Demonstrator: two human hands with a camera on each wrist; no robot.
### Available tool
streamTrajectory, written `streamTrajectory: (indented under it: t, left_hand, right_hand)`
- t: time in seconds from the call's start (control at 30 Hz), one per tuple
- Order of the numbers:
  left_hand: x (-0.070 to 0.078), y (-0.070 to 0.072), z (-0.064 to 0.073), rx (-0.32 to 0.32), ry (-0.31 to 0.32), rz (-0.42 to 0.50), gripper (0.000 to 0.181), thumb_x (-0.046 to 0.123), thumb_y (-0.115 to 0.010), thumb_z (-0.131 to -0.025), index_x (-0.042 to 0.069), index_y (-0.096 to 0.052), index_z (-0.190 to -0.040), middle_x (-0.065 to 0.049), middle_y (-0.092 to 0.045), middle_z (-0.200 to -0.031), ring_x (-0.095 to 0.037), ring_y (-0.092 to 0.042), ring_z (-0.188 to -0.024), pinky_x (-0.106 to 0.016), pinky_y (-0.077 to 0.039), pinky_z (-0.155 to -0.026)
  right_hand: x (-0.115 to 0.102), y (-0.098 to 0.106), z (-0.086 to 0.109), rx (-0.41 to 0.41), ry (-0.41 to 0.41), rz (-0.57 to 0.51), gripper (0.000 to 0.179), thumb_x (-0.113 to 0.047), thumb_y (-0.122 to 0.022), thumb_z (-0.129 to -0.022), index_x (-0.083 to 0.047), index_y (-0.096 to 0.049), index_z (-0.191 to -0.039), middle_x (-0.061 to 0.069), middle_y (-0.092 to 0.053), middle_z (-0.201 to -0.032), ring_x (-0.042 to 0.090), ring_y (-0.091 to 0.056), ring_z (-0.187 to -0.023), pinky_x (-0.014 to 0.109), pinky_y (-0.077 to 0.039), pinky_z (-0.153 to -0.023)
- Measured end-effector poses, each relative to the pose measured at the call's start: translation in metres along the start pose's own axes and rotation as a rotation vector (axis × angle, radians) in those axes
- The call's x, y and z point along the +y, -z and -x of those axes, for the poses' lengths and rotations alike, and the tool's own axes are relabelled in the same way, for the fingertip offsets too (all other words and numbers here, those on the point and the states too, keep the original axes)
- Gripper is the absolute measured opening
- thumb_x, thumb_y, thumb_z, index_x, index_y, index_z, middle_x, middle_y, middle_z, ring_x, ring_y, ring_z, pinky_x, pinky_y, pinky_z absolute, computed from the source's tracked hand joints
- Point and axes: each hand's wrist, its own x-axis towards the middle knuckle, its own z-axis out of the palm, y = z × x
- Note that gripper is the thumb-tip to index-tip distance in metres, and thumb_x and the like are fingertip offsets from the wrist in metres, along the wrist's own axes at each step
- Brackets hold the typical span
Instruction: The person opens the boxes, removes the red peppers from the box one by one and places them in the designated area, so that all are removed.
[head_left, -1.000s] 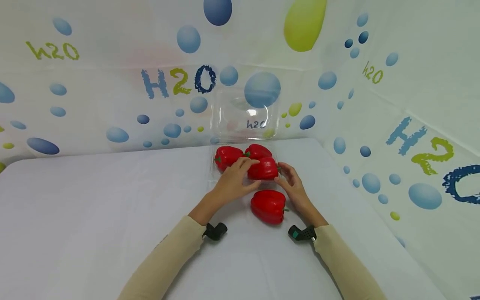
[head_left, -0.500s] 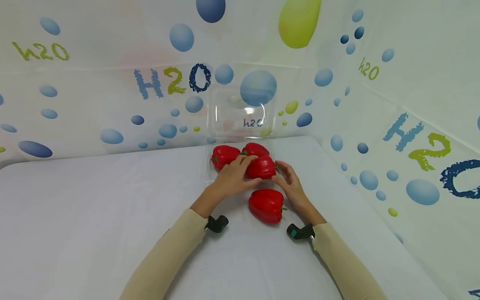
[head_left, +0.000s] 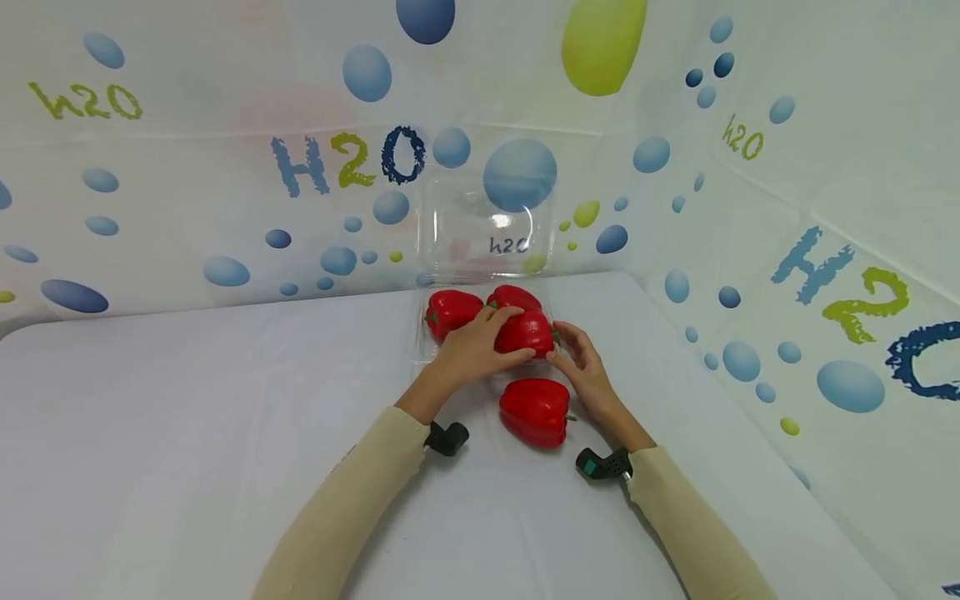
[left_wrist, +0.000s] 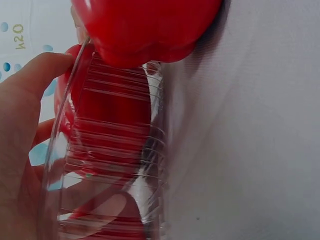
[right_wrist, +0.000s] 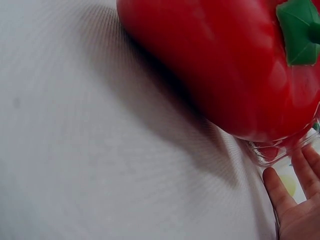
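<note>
A clear plastic container (head_left: 421, 337) holds three red bell peppers. My left hand (head_left: 474, 346) grips the front right pepper (head_left: 527, 335), its thumb along the near side and its fingers over the far side. Through the ribbed clear wall, the left wrist view shows several of these fingers inside the container. At the container's right front corner, my right hand (head_left: 588, 375) touches the side with thumb and fingers extended, near the pepper's green stem. Behind the gripped one sit a left pepper (head_left: 448, 311) and a back pepper (head_left: 516, 297).
Another red bell pepper (head_left: 534, 412) lies on the white tablecloth (head_left: 225, 450) between my forearms, in front of the container. The container's clear lid (head_left: 483, 229) stands raised at the back, before the patterned wall covering (head_left: 247, 204).
My left hand has shifted slightly to the right, its thumb now further along the front of the pepper. The right hand stays at the corner. The head view has shifted a little.
</note>
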Motion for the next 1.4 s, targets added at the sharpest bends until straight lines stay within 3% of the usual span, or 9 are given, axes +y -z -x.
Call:
streamTrajectory:
  t: [0.47, 1.4]
  left_hand:
    - [-0.0015, -0.0057, 0.001, 0.036, 0.011, -0.016, 0.085, 0.043, -0.081, -0.075, 0.023, -0.04, -0.147, -0.011, -0.048, -0.14, -0.031, -0.049, -0.126, -0.051, -0.053, -0.09]
    - [-0.0001, -0.0057, 0.0073, 0.075, -0.006, -0.017, 0.083, 0.044, -0.078, -0.079, 0.02, -0.039, -0.148, -0.013, -0.048, -0.141, -0.033, -0.05, -0.126, -0.05, -0.053, -0.09]
  right_hand:
    - [0.0006, -0.0006, 0.0013, 0.005, 0.006, 0.013, 0.059, -0.011, -0.058, -0.095, -0.006, -0.031, -0.148, 0.014, -0.034, -0.152, 0.03, -0.026, -0.144, 0.052, -0.017, -0.119]
    - [0.0037, 0.0005, 0.0007, -0.002, 0.018, 0.011, 0.062, -0.011, -0.06, -0.094, -0.008, -0.03, -0.148, 0.013, -0.031, -0.154, 0.03, -0.024, -0.145, 0.053, -0.017, -0.118]
